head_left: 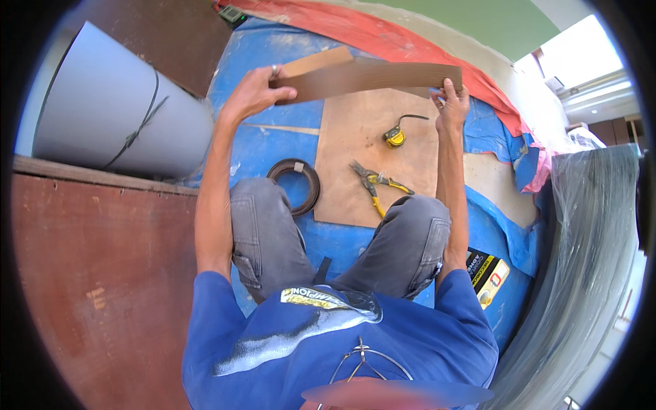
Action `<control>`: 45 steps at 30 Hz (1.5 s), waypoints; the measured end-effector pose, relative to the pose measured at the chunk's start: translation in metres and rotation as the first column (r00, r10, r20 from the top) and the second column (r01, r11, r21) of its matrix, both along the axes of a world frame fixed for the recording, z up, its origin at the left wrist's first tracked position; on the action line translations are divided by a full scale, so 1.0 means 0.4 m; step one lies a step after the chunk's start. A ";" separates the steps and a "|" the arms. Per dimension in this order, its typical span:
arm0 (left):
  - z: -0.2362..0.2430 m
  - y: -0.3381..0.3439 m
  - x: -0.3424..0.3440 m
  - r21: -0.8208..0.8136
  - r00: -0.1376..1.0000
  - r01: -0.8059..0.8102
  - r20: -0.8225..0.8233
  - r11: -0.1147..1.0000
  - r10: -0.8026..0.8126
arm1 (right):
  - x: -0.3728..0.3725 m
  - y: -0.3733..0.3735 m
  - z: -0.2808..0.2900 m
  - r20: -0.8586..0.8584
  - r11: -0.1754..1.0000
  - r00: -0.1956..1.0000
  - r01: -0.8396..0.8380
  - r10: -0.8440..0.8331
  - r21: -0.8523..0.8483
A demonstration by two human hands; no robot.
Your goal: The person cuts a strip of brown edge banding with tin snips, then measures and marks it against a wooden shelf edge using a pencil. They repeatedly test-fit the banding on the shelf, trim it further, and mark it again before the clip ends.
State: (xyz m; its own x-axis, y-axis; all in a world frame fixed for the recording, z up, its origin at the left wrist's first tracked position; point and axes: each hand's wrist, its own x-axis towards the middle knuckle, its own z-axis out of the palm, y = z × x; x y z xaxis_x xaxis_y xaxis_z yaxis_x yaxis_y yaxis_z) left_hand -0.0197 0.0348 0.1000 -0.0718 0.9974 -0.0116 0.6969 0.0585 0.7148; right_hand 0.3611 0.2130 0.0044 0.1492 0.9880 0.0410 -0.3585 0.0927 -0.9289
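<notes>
A long brown wood-grain strip (369, 76) spans the space between my hands, raised in front of my knees. My left hand (254, 94) is closed round its left end, thumb on the face toward me. The right end is pinched between the thumb and fingers of my right hand (451, 106). A lighter tan piece (318, 61) shows behind the strip; whether it joins the strip I cannot tell. Below lies a plywood sheet (338, 147) bearing a yellow-and-black tape measure (394, 137), its blade partly out, and yellow-handled snips (376, 183) with spread handles.
Beside my left knee lies a coil of dark brown edging (313, 193) on blue sheeting (263, 140). A large grey roll (126, 102) stands left, behind a reddish-brown panel (102, 273). At right are a black-and-yellow container (486, 277) and a plastic-wrapped stack (581, 260).
</notes>
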 end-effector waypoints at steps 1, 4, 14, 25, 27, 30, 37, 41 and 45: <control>-0.007 0.006 0.005 0.015 0.998 -0.056 -0.034 0.998 0.057 | -0.003 -0.002 -0.006 0.007 0.999 0.999 0.036 -0.036 -0.014; -0.024 0.022 0.017 0.113 0.971 -0.152 -0.168 0.982 0.170 | -0.022 -0.020 0.006 0.069 0.985 0.994 0.078 -0.090 0.154; -0.045 0.059 0.088 0.232 0.865 -0.293 -0.348 0.928 0.360 | -0.198 -0.175 0.116 0.575 0.480 0.608 -0.334 -0.548 0.811; -0.006 0.022 0.084 -0.151 0.977 0.052 -0.199 0.987 -0.081 | -0.135 -0.052 0.241 0.466 0.848 0.876 -0.151 -0.123 0.508; -0.018 0.039 0.110 -0.172 0.966 0.203 -0.129 0.964 -0.226 | -0.129 -0.011 0.267 0.376 0.856 0.926 -0.226 0.040 0.466; -0.020 0.059 0.137 -0.108 0.907 0.372 -0.166 0.922 -0.386 | -0.135 0.013 0.314 0.650 0.754 0.755 -0.475 0.084 0.454; 0.071 0.196 0.196 0.189 0.775 0.353 0.488 0.916 -0.400 | -0.245 -0.041 0.368 0.719 0.777 0.695 -0.441 -0.020 0.448; 0.032 0.178 0.297 0.121 0.506 0.228 0.833 0.966 -0.224 | -0.257 -0.068 0.358 0.596 0.610 0.652 -0.249 -0.468 0.752; -0.030 0.172 0.331 0.027 0.520 0.153 0.848 0.988 -0.103 | -0.241 -0.100 0.293 0.523 0.429 0.578 -0.305 -0.627 0.850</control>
State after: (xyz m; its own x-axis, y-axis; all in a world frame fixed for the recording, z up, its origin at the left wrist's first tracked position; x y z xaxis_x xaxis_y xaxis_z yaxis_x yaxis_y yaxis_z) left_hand 0.1125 0.1037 0.0881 0.1249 0.9913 -0.0405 -0.2295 0.0686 0.9709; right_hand 0.2649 0.1732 0.1214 -0.2465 0.3032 0.9205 0.4679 0.8690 -0.1610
